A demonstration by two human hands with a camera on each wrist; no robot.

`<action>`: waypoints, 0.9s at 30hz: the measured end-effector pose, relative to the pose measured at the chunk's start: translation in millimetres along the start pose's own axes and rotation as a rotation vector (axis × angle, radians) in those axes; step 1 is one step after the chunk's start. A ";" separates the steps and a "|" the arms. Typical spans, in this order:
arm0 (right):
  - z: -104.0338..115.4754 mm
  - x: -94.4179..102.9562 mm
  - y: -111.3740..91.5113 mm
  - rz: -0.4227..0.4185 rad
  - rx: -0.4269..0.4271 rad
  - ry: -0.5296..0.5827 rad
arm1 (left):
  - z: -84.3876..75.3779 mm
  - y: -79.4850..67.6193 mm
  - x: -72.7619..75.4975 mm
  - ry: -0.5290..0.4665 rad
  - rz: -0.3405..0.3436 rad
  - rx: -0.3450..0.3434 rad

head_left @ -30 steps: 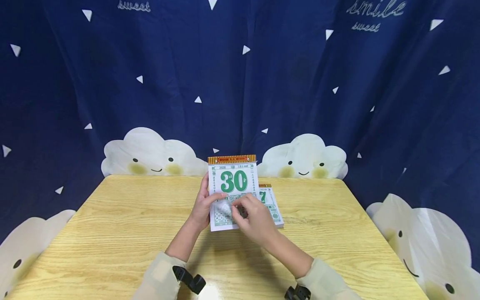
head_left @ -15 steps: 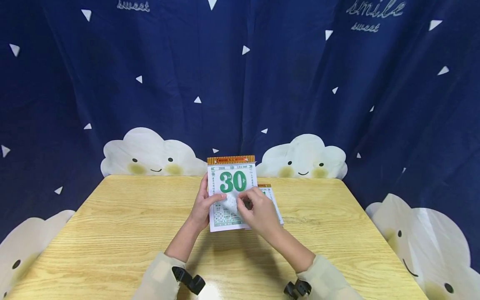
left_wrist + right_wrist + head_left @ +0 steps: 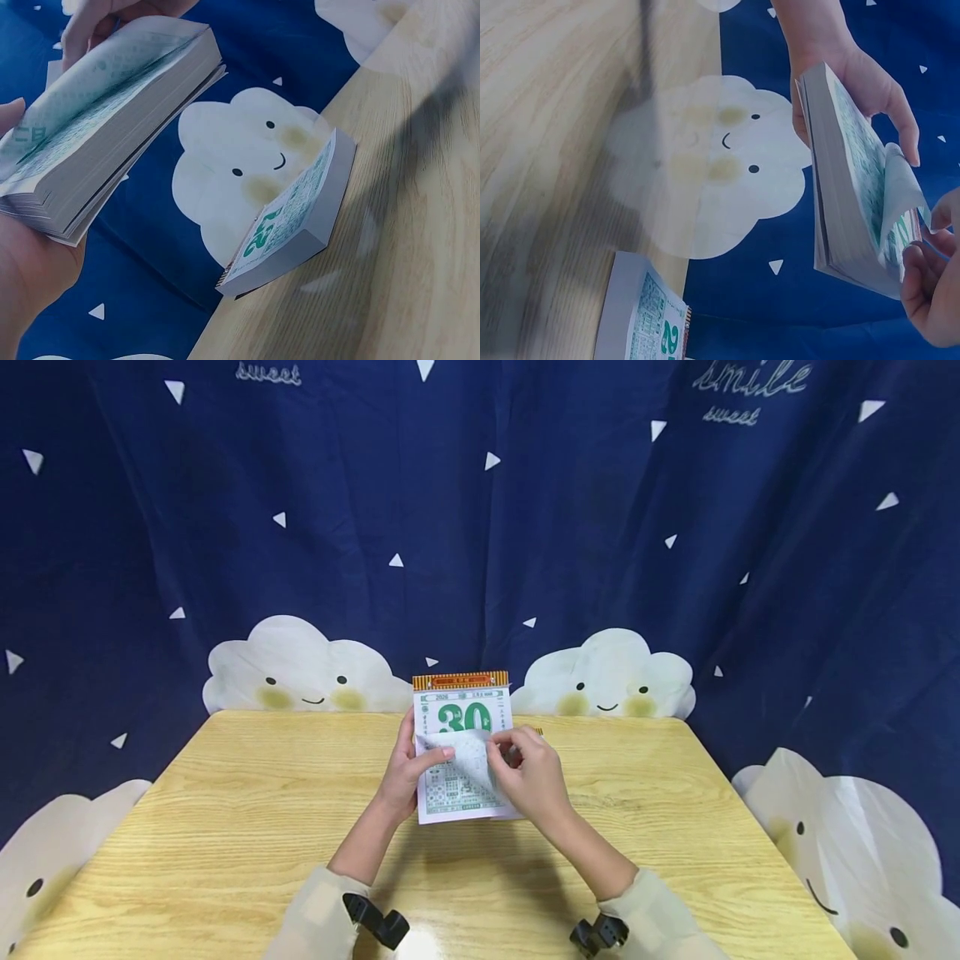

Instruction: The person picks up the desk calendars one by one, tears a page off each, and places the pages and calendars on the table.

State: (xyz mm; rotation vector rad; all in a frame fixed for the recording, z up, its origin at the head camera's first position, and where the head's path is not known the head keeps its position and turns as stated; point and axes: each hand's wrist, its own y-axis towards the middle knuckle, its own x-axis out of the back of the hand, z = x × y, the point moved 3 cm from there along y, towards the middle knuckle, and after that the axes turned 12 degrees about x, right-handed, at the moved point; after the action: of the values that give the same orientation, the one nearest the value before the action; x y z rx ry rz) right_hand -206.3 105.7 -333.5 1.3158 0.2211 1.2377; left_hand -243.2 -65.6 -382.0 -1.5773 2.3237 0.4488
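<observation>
My left hand grips a thick tear-off calendar by its left side, thumb across the front. The calendar is held up off the table, its striped header at the top and a big green 30 below. With thumb and fingertips, my right hand pinches the lower corner of the top sheet, which curls upward and covers the foot of the 30. In the right wrist view the curled sheet bows away from the page block. Printed page shows beneath the fold.
A second tear-off calendar lies on the wooden table, mostly hidden behind the held one in the head view. A dark blue curtain with white clouds and triangles hangs behind the table.
My right hand has moved up and to the right, pulling the sheet's corner with it. The fold has grown and now overlaps the 30. My left hand keeps its hold.
</observation>
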 end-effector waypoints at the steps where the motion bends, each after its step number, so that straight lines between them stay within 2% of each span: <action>1: -0.7 1.1 0.7 -0.012 -0.005 0.009 | -0.1 0.0 0.0 0.000 0.003 0.000; 12: -9.0 11.8 4.4 -0.118 -0.083 0.100 | 1.2 0.3 0.4 -0.025 0.017 0.008; 19: 22.7 32.3 18.0 -0.142 -0.144 0.138 | 0.7 -0.5 1.0 -0.017 -0.012 0.013; 27: 23.0 35.2 19.4 -0.168 -0.157 0.147 | 2.9 1.0 2.9 -0.013 -0.063 0.032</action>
State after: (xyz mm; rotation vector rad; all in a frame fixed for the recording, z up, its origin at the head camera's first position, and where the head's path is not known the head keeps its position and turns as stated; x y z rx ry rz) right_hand -185.9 114.5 -292.9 1.0508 0.3264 1.1848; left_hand -245.0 -66.5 -385.7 -1.6230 2.2532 0.4040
